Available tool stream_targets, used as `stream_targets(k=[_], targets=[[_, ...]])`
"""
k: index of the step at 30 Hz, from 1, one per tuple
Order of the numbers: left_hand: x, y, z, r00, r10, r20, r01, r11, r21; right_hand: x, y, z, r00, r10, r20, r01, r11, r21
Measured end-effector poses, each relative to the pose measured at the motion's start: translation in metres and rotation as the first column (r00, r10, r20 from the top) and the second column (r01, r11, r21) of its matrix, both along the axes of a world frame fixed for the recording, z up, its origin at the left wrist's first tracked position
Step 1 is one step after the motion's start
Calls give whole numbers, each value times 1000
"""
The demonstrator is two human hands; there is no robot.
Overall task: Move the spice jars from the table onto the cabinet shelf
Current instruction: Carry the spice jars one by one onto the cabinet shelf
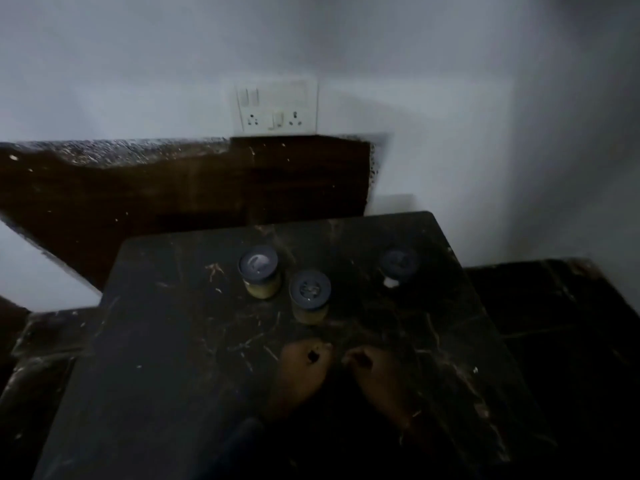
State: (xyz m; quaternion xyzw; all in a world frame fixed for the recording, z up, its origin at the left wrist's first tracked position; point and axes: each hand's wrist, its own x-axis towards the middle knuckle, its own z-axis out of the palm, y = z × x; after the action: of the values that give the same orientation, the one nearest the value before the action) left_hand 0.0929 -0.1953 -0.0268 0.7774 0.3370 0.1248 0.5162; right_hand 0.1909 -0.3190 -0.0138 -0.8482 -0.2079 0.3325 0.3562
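Three spice jars with dark grey lids stand on the dark marble table (166,358). One jar (259,271) with yellowish contents sits at the middle left. A second yellowish jar (309,296) stands just right of it and nearer to me. The third jar (398,266) is farther right, very dark, with a pale patch at its base. My left hand (304,362) and my right hand (372,367) rest curled side by side on the table, just below the second jar, touching no jar. No cabinet shelf is in view.
The scene is dim. A white wall with a switch and socket plate (276,107) rises behind the table. A dark wooden panel (194,188) stands against that wall. Dark marble floor (561,323) lies to the right of the table.
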Motion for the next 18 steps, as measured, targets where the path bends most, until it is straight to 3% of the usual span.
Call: stream_targets(k=[6, 11, 15, 18], targets=[[-4, 6, -5, 995, -11, -104, 13, 1000, 15, 19, 4, -11, 988, -115, -101, 115, 993, 2], [7, 27, 6, 990, 129, -65, -123, 988, 92, 42, 36, -14, 993, -35, -111, 34, 999, -11], [4, 40, 9, 963, 257, -84, -258, 966, 5, 41, 79, -13, 993, 104, 58, -112, 983, 145], [-5, 47, 7, 950, 283, -135, -288, 957, -19, 43, 113, -16, 959, 205, 194, -223, 972, 76]])
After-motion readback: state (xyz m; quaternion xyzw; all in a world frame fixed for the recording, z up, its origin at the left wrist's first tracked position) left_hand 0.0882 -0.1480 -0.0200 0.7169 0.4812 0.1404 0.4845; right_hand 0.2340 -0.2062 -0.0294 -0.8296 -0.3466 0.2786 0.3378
